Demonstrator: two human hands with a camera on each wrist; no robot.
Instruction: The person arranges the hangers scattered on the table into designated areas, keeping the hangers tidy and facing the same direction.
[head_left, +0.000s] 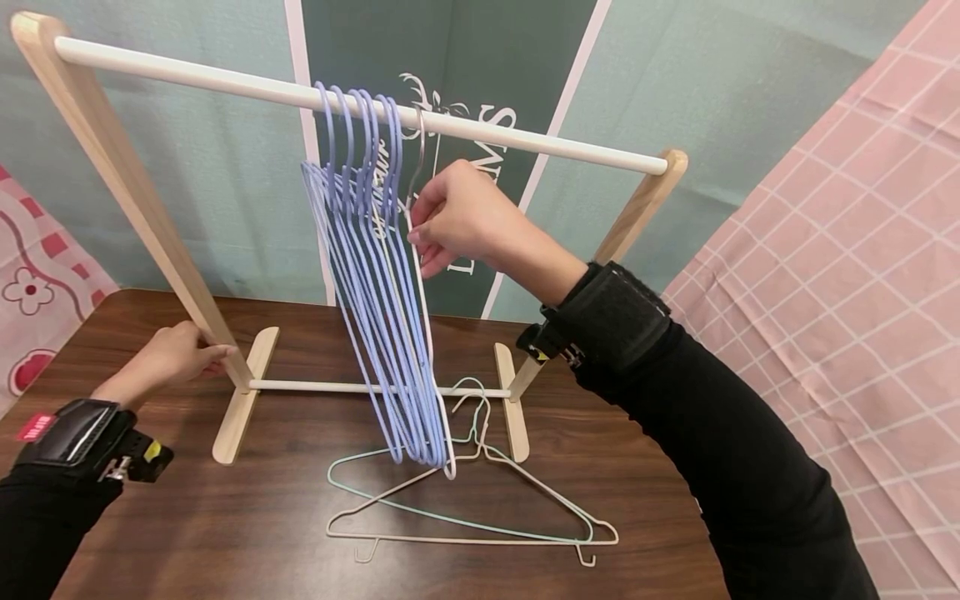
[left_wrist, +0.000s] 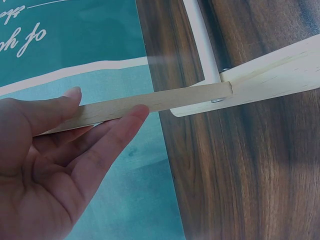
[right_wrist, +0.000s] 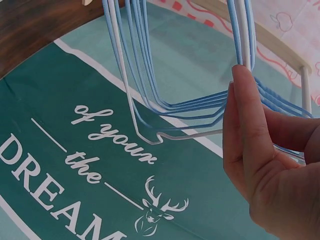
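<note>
fingers (right_wrist: 247, 105) on white hanger (head_left: 428, 333) near "your" (right_wrist: 125, 142)

The hangers (head_left: 363, 196) are blue, white, beige and mint, one pink cloth (head_left: 832, 275) white-gridded

Your head view comes out bright and evenly lit, the light seeming to fall from above, with a soft sheen on the dark bench (head_left: 187, 533) and a sharper glint on the glossy left wrist strap (head_left: 78, 433). You get mostly faint, soft-edged shadows there, and the wide lens makes the left wooden post (head_left: 126, 183) lean strongly. Your left wrist view is cooler and slightly hazy, with shade across the palm of your left grip (left_wrist: 65, 150) and a bluish gleam towards the upper right corner. Your right wrist view is dimmer and greyer, dulling your right grip (right_wrist: 270, 145), yet you can read the white lettering (right_wrist: 82, 167) clearly.
</note>
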